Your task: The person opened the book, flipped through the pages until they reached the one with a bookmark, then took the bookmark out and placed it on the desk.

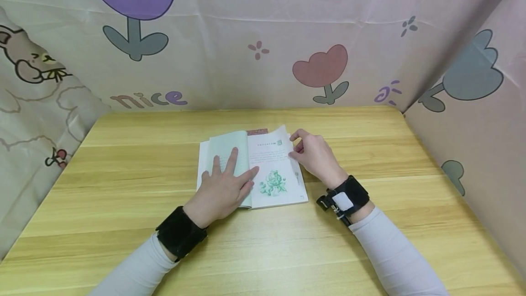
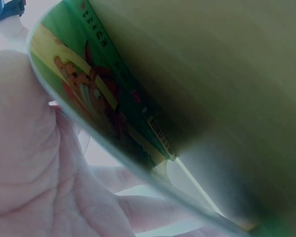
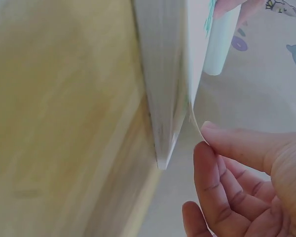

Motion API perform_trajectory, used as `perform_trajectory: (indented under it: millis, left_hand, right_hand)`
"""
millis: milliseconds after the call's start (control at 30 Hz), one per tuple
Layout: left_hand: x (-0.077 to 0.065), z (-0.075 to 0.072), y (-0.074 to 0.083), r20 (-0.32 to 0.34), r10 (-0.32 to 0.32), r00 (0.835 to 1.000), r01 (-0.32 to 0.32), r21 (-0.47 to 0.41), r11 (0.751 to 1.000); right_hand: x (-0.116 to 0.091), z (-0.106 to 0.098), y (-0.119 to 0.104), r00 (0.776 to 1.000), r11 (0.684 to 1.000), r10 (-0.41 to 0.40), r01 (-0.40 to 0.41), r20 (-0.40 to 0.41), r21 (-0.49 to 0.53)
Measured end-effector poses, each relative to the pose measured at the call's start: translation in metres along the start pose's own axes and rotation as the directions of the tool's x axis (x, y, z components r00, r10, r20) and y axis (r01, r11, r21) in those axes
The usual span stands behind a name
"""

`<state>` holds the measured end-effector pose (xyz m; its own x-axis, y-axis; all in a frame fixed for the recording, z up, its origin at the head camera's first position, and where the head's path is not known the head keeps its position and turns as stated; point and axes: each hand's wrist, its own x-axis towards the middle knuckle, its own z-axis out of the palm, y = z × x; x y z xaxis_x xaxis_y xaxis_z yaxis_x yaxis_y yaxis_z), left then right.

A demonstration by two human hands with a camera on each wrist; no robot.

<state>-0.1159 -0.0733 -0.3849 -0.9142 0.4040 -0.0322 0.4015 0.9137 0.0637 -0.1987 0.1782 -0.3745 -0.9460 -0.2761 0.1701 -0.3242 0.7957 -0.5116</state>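
Note:
An open book [image 1: 267,150] lies on the table, its right page showing text and a green flower drawing. Across the pale green left page rests my left hand [image 1: 223,191], fingers spread and thumb reaching past the spine onto the right page. At the book's upper right, my right hand [image 1: 316,154] pinches the edge of a page. The right wrist view shows that page edge [image 3: 196,124] bent between thumb and index finger, slightly lifted off the page stack [image 3: 163,89]. In the left wrist view, a colourful green cover [image 2: 108,94] with a cartoon figure curves beside the palm [image 2: 24,148].
The wood-grain table [image 1: 123,163] extends around the book on all sides. A printed cloth [image 1: 230,67] hangs behind it, with more cloth at both sides. A reddish-brown strip [image 1: 258,132] peeks out above the book's top edge.

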Motion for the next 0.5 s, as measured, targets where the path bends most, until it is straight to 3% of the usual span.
perform_trajectory:
  millis: [500]
  left_hand:
    - [-0.001, 0.0005, -0.0003, -0.016, 0.008, 1.0, -0.008, 0.01, 1.0]
  right_hand:
    - [-0.0001, 0.0006, 0.0027, 1.0, 0.997, 0.014, -0.015, -0.012, -0.079]
